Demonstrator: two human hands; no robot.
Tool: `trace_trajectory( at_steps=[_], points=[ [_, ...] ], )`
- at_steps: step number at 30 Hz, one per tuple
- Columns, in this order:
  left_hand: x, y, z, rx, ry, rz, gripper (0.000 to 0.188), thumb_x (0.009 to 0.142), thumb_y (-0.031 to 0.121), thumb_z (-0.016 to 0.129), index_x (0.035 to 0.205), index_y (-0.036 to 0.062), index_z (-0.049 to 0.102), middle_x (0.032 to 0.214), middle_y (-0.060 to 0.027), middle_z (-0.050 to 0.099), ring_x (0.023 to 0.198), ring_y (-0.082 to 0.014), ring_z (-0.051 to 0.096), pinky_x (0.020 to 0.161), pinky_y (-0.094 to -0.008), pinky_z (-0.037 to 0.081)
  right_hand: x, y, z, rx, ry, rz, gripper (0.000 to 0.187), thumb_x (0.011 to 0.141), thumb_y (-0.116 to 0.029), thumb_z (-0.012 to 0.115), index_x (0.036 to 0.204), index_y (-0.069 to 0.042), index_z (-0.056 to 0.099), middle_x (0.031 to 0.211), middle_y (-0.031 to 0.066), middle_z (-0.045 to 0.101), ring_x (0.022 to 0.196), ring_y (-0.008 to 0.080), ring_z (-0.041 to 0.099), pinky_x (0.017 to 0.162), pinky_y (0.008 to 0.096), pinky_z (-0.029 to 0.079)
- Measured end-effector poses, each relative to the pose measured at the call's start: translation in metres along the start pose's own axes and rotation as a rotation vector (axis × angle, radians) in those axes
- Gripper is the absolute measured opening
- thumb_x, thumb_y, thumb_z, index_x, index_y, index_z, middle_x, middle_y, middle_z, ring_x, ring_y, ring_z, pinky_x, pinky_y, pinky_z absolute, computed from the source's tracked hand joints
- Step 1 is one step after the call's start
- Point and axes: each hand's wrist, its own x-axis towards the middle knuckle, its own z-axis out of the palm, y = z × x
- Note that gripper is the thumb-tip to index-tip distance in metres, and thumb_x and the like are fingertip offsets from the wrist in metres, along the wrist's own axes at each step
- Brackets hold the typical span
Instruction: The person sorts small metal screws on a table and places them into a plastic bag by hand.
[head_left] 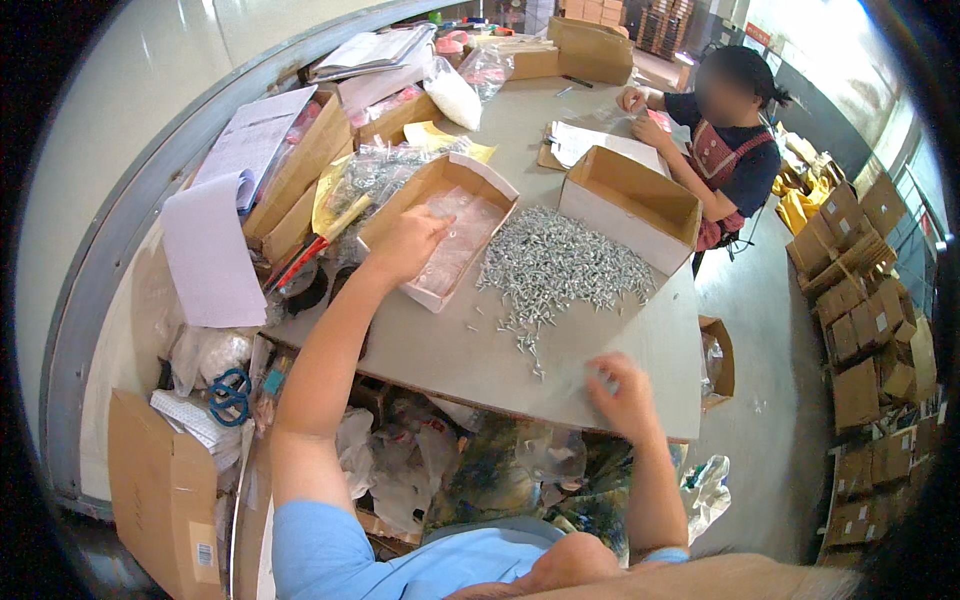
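Left hand (408, 246): fingers curled at clear bags (466, 216), grip unclear; best pinch one edge. Right hand (622, 396): blurred, grip unclear; screws (560, 258) ahead-left.

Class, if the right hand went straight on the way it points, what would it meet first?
The right hand would probably meet the screws, though its height above the table is unclear.

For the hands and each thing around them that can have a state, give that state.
Left white cardboard box, open
Right white cardboard box, open
Clear plastic bags, lying inside the left box
Silver screws, loose, heaped
Left hand, fingers bent, at the bags
Right hand, blurred, grip unclear
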Motion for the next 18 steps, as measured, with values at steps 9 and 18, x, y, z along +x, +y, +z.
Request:
trace_trajectory(
  at_steps=[9, 18],
  points=[
    [-0.061, 0.092, 0.007, -0.552, 0.134, 0.056, 0.017, 0.087, 0.007, 0.059, 0.102, 0.0026, 0.068, 0.086, -0.0111, 0.064, 0.067, -0.0189, 0.057, 0.061, -0.0294, 0.045, 0.099, 0.027, 0.013, -0.500, -0.027, 0.046, 0.076, 0.088, -0.053, 0.051, 0.144, -0.006, 0.030, 0.153, 0.0216, 0.016, 0.140, 0.0432, 0.013, 0.112, 0.0513, 0.018],
    [-0.174, 0.110, 0.060, -1.092, -0.056, -0.202, 0.014, 0.086, 0.006, 0.064, 0.098, 0.0003, 0.068, 0.074, -0.0056, 0.062, 0.065, -0.0107, 0.055, 0.061, -0.0238, 0.043, 0.009, -0.003, 0.017, -0.470, -0.288, -0.218, 0.077, 0.087, -0.054, 0.052, 0.141, -0.001, 0.033, 0.151, 0.0169, 0.023, 0.140, 0.0406, 0.017, 0.112, 0.0505, 0.020]
  ],
)
